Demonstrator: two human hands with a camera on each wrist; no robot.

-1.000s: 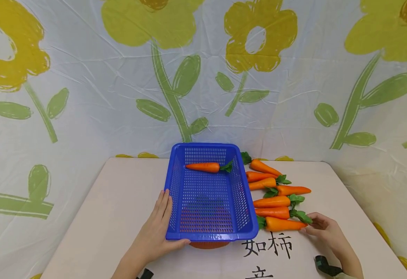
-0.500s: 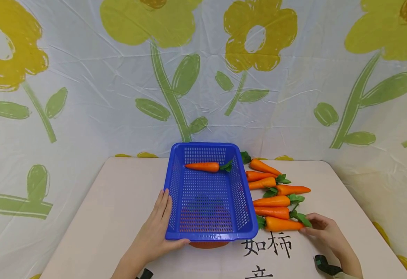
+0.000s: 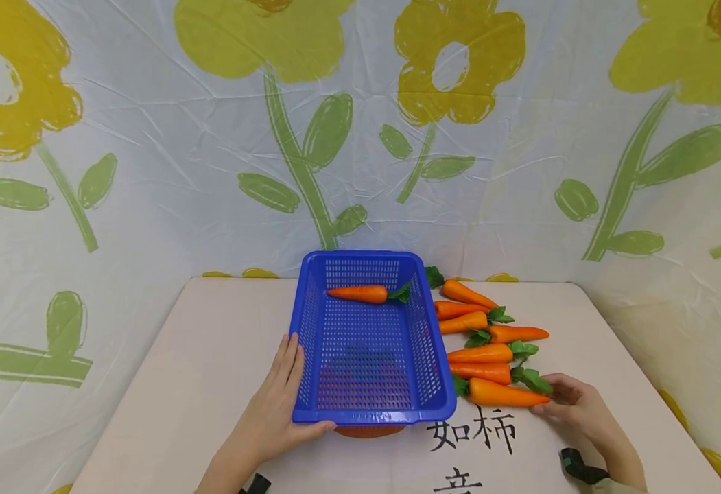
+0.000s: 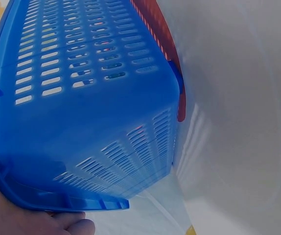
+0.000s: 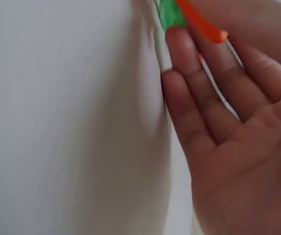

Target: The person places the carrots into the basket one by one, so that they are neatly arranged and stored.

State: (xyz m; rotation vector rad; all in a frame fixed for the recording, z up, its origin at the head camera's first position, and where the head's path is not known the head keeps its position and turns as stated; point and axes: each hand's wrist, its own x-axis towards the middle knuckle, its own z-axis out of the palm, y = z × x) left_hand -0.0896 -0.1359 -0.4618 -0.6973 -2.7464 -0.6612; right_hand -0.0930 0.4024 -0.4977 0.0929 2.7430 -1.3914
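Observation:
In the head view, my left hand point(image 3: 274, 405) lies at the near left corner of a blue plastic basket point(image 3: 372, 416). Its fingers run straight along the left rim, with the thumb on the front rim. One carrot point(image 3: 360, 293) with green leaves lies inside, near the basket's far end. My right hand point(image 3: 582, 405) rests on the table at the tip of the nearest carrot point(image 3: 502, 393). The right wrist view shows relaxed fingers, a carrot tip point(image 5: 218, 35) in front of them, and a green leaf point(image 5: 172, 14) beside a fingertip. The hand grips neither.
Several more carrots, including the farthest carrot point(image 3: 468, 293), lie in a column along the basket's right side. An orange-red object point(image 3: 369, 431) is partly hidden beneath the basket's near end. A flower-patterned sheet point(image 3: 496, 206) hangs behind the pale table point(image 3: 224, 329).
A carrot's leaf beside my right fingers was raised and hung over the nearest carrot's tip half a second ago. Now it lies lower, showing the tip. My left hand and the basket stay put.

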